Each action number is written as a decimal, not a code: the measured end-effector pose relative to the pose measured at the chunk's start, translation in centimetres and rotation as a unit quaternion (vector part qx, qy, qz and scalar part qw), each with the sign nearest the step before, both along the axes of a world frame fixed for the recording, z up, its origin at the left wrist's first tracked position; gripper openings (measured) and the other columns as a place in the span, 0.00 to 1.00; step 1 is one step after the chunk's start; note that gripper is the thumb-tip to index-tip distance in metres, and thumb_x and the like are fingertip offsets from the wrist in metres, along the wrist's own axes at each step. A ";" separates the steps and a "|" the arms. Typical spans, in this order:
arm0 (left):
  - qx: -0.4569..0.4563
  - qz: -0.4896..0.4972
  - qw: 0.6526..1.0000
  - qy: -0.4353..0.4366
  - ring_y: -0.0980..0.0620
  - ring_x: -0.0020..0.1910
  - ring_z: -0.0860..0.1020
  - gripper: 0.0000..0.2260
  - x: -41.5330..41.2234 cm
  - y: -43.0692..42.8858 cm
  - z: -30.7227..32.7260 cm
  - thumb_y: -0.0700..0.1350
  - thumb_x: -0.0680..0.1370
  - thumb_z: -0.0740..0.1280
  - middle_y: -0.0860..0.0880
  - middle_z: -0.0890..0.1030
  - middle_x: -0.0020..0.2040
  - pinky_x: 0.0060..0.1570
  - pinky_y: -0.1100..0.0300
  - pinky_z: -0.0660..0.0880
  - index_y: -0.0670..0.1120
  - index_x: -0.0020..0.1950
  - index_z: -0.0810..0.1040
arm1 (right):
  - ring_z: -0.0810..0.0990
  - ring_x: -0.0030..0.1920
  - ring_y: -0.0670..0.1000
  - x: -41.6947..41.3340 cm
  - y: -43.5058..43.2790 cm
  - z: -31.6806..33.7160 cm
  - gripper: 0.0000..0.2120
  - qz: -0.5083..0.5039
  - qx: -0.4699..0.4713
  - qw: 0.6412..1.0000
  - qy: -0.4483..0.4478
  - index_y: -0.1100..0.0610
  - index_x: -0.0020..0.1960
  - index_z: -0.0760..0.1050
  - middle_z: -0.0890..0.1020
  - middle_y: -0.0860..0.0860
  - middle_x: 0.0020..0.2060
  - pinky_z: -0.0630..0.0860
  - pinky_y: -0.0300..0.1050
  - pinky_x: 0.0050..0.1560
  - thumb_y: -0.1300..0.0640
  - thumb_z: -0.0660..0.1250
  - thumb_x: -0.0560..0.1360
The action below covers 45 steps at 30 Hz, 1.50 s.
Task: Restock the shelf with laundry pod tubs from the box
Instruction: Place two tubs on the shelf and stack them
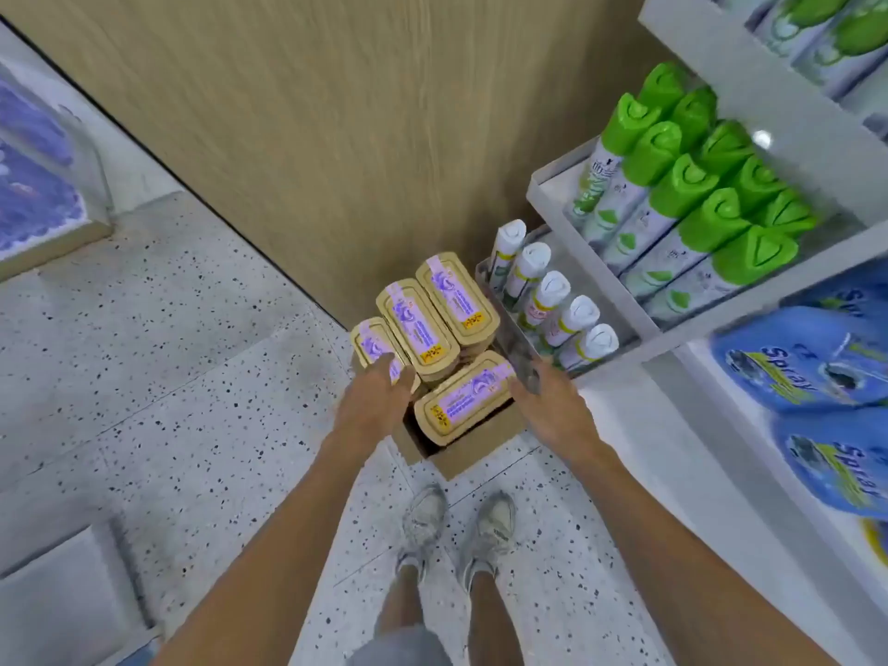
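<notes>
Four tubs (435,324) sit in the box (463,456) on the floor (192,353) by the shelf (593,262). Your left hand (372,401) lies flat on the leftmost tub (369,341). Your right hand (545,401) is loose and empty, beside the nearest tub (463,401).

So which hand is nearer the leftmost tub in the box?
Left. The left hand covers the near end of the leftmost tub; the right hand is across the box.

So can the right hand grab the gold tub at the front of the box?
Probably yes. The right hand is open right beside that front tub, which sits on top in the cardboard box with nothing covering it. The left hand rests on the far-left tub, out of the way.
</notes>
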<state>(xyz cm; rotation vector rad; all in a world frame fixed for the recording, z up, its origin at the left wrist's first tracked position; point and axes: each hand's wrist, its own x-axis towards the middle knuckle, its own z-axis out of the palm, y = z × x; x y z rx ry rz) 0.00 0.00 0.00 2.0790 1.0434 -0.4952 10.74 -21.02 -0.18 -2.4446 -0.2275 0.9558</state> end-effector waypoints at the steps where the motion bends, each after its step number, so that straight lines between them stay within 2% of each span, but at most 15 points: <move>1: -0.012 0.021 1.000 -0.001 0.39 0.73 0.71 0.27 1.1 0.5 -1.6 0.58 0.84 0.59 0.41 0.71 0.76 0.71 0.45 0.68 0.47 0.80 0.64 | 0.73 0.68 0.59 0.6 0.3 -1.7 0.28 -0.012 0.005 1.000 0.005 0.53 0.72 0.67 0.74 0.54 0.69 0.73 0.60 0.64 0.38 0.58 0.78; 7: -0.037 0.074 0.997 0.009 0.39 0.75 0.68 0.30 5.7 2.5 -9.5 0.57 0.84 0.58 0.40 0.69 0.77 0.70 0.45 0.66 0.43 0.81 0.59 | 0.68 0.73 0.59 4.1 2.1 -9.7 0.34 -0.053 0.000 0.996 0.070 0.53 0.77 0.61 0.69 0.55 0.75 0.69 0.59 0.69 0.38 0.61 0.78; 11: -0.064 0.118 0.991 -0.014 0.40 0.62 0.75 0.23 7.3 3.2 -13.4 0.53 0.85 0.59 0.39 0.77 0.63 0.56 0.52 0.69 0.39 0.73 0.65 | 0.67 0.74 0.56 4.9 2.8 -13.7 0.33 -0.091 0.041 0.991 0.090 0.56 0.78 0.62 0.68 0.54 0.75 0.65 0.54 0.70 0.41 0.65 0.79; 14: -0.079 0.163 0.983 -0.041 0.43 0.58 0.76 0.20 7.8 3.4 -15.7 0.54 0.85 0.59 0.45 0.76 0.57 0.55 0.51 0.72 0.40 0.69 0.66 | 0.74 0.67 0.57 4.7 3.1 -15.7 0.26 -0.111 0.047 0.987 0.106 0.58 0.71 0.71 0.77 0.55 0.63 0.69 0.52 0.65 0.44 0.65 0.80; 17: -0.090 0.199 0.974 -0.064 0.45 0.57 0.76 0.19 7.7 3.7 -17.8 0.56 0.84 0.59 0.45 0.77 0.58 0.60 0.49 0.74 0.42 0.66 0.69 | 0.78 0.52 0.57 4.2 2.8 -17.7 0.17 -0.131 0.078 0.982 0.109 0.58 0.55 0.76 0.80 0.56 0.48 0.73 0.50 0.50 0.44 0.66 0.79; 19: -0.127 0.231 0.961 -0.079 0.42 0.58 0.79 0.18 7.5 3.7 -18.5 0.60 0.82 0.60 0.46 0.79 0.53 0.61 0.39 0.77 0.46 0.60 0.69 | 0.76 0.46 0.53 3.9 2.4 -18.6 0.17 -0.142 0.104 0.977 0.122 0.56 0.50 0.74 0.79 0.54 0.45 0.70 0.48 0.44 0.41 0.67 0.77; 21: -0.151 0.253 0.951 -0.090 0.41 0.58 0.79 0.17 7.2 3.6 -19.3 0.61 0.81 0.59 0.50 0.78 0.49 0.59 0.35 0.77 0.48 0.56 0.69 | 0.77 0.48 0.50 3.7 2.2 -19.1 0.23 -0.142 0.125 0.973 0.134 0.51 0.53 0.75 0.80 0.50 0.49 0.73 0.47 0.46 0.33 0.67 0.72; 23: -0.146 0.258 0.950 -0.102 0.40 0.57 0.80 0.15 7.1 3.4 -19.5 0.60 0.82 0.58 0.51 0.78 0.48 0.58 0.34 0.78 0.48 0.55 0.70 | 0.81 0.53 0.53 3.5 2.2 -19.4 0.30 -0.152 0.133 0.970 0.134 0.51 0.58 0.76 0.83 0.51 0.55 0.79 0.53 0.51 0.28 0.65 0.69; 26: -0.139 0.262 0.949 -0.106 0.39 0.57 0.79 0.12 6.9 3.4 -19.4 0.57 0.84 0.56 0.50 0.78 0.48 0.58 0.34 0.77 0.49 0.51 0.70 | 0.82 0.51 0.57 3.2 2.1 -19.1 0.24 -0.154 0.139 0.972 0.107 0.52 0.51 0.77 0.84 0.54 0.48 0.80 0.59 0.54 0.31 0.65 0.71; 29: -0.156 0.286 0.939 -0.110 0.41 0.57 0.80 0.10 6.6 3.5 -18.8 0.58 0.83 0.57 0.50 0.80 0.51 0.59 0.36 0.78 0.54 0.48 0.72 | 0.77 0.41 0.51 2.4 1.8 -18.3 0.15 -0.169 0.156 0.968 0.100 0.50 0.44 0.73 0.80 0.52 0.41 0.74 0.49 0.44 0.38 0.66 0.76; 32: -0.155 0.283 0.940 -0.116 0.43 0.56 0.81 0.09 6.2 3.2 -17.0 0.56 0.84 0.58 0.49 0.81 0.51 0.59 0.37 0.78 0.54 0.50 0.73 | 0.71 0.32 0.47 1.2 0.7 -17.3 0.08 -0.187 0.179 0.961 0.100 0.49 0.47 0.74 0.76 0.51 0.36 0.67 0.42 0.35 0.45 0.66 0.80; 35: -0.151 0.272 0.941 -0.133 0.46 0.52 0.81 0.10 5.7 2.3 -14.7 0.53 0.85 0.57 0.50 0.80 0.49 0.58 0.40 0.80 0.49 0.54 0.72 | 0.79 0.44 0.49 -0.2 -0.7 -16.2 0.16 -0.236 0.184 0.949 0.102 0.50 0.59 0.77 0.82 0.50 0.45 0.73 0.44 0.45 0.41 0.65 0.79; 38: -0.150 0.263 0.942 -0.143 0.44 0.53 0.81 0.12 5.2 1.3 -12.3 0.52 0.86 0.56 0.49 0.80 0.49 0.53 0.44 0.82 0.45 0.60 0.71 | 0.81 0.46 0.53 -1.4 -2.0 -14.2 0.15 -0.285 0.174 0.938 0.090 0.53 0.53 0.77 0.83 0.53 0.44 0.77 0.49 0.49 0.42 0.64 0.79; 42: -0.160 0.228 0.949 -0.147 0.44 0.55 0.82 0.15 4.3 -0.4 -9.4 0.52 0.86 0.57 0.45 0.82 0.55 0.47 0.48 0.84 0.43 0.62 0.73 | 0.83 0.46 0.52 -3.5 -4.7 -11.8 0.17 -0.344 0.181 0.918 0.078 0.46 0.51 0.77 0.85 0.46 0.40 0.80 0.61 0.57 0.35 0.64 0.74; 45: -0.167 0.191 0.956 -0.149 0.44 0.56 0.82 0.15 4.0 -2.3 -7.9 0.54 0.85 0.57 0.45 0.82 0.57 0.50 0.45 0.84 0.44 0.62 0.73 | 0.84 0.44 0.54 -4.9 -6.9 -10.3 0.20 -0.382 0.185 0.902 0.081 0.50 0.53 0.77 0.85 0.57 0.43 0.81 0.62 0.55 0.34 0.64 0.73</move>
